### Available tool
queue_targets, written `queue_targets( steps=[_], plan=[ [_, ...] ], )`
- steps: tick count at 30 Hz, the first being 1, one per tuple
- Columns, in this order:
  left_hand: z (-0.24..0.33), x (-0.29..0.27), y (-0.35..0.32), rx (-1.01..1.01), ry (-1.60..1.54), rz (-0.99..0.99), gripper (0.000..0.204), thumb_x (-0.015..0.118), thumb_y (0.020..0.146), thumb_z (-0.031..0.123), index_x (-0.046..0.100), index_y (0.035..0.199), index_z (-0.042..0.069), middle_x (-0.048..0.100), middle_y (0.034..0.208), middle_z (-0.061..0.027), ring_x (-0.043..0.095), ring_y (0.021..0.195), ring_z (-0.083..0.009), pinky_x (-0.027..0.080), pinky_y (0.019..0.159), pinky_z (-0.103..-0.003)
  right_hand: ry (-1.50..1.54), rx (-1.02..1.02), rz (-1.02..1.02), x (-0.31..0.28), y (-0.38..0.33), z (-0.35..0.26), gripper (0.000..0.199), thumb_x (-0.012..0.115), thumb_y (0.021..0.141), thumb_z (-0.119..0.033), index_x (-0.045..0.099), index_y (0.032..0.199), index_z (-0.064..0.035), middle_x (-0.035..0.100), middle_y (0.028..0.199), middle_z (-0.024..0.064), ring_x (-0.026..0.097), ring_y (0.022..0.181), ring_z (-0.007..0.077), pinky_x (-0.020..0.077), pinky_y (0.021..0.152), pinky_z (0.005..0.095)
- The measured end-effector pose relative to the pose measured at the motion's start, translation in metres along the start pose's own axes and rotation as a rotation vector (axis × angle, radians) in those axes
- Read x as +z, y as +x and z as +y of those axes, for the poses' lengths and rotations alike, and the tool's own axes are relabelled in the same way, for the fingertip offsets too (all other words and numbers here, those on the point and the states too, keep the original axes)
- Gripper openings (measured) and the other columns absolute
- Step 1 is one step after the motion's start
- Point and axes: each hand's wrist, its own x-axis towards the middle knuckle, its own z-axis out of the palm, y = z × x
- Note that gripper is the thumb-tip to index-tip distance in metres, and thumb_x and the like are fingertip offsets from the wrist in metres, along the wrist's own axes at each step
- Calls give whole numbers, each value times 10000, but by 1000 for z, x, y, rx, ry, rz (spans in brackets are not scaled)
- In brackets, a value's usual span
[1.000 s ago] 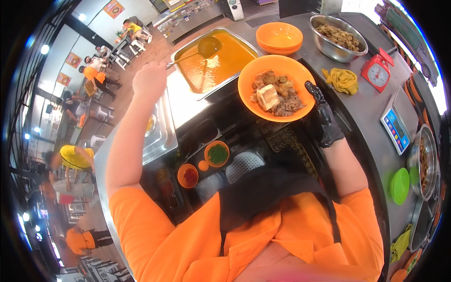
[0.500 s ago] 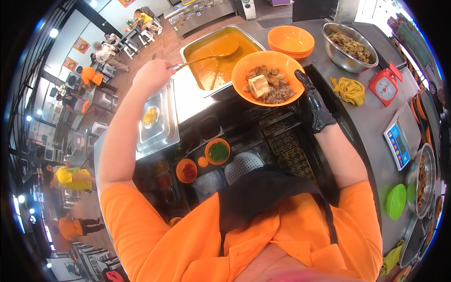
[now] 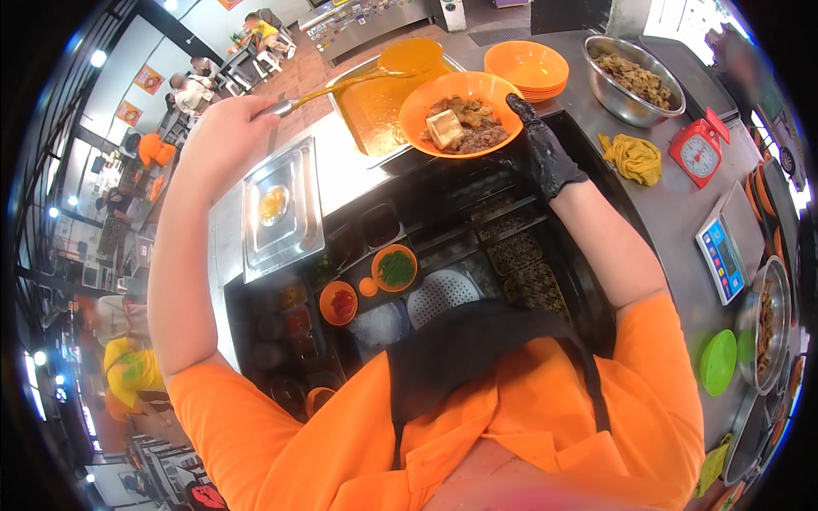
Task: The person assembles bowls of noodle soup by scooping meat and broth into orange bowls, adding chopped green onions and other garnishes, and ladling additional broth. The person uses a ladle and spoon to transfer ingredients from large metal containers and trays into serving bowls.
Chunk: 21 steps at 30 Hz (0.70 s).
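Orange bowl (image 3: 461, 113) | meat chunks, pale tofu block | gloved right hand (image 3: 542, 153)

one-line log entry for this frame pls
left hand: holds ladle over broth tray | right hand: gloved, holds food bowl

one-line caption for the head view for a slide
Left hand lifts a ladle of orange gravy over the tray; gloved right hand holds an orange bowl of food.
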Motion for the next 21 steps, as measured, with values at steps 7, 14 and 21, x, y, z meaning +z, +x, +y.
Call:
queue_targets(
  steps=[7,14,21],
  plan=[
    [32,-8,-55,96,233,173,303,604,876,247,655,1154,138,660,936,-84,640,855,-267,498,763,-381,-55,54,42,7,3,-4,523,544,949,-423,447,1357,-110,577,1259,81,601,1101,186,554,863,372],
    [27,4,-72,291,435,584,293,670,825,206,660,1117,199,624,911,-4,640,869,-204,516,721,-339,-66,60,15,-10,16,2,510,528,951,-451,458,1344,-134,594,1227,63,606,1080,184,560,851,378],
    [-13,10,-41,-36,-36,56,338,655,832,273,675,1142,140,679,925,-81,645,885,-270,507,770,-383,-85,64,-6,9,-1,-7,527,536,951,-431,428,1372,-133,550,1297,82,582,1130,204,547,879,395]
  ],
)
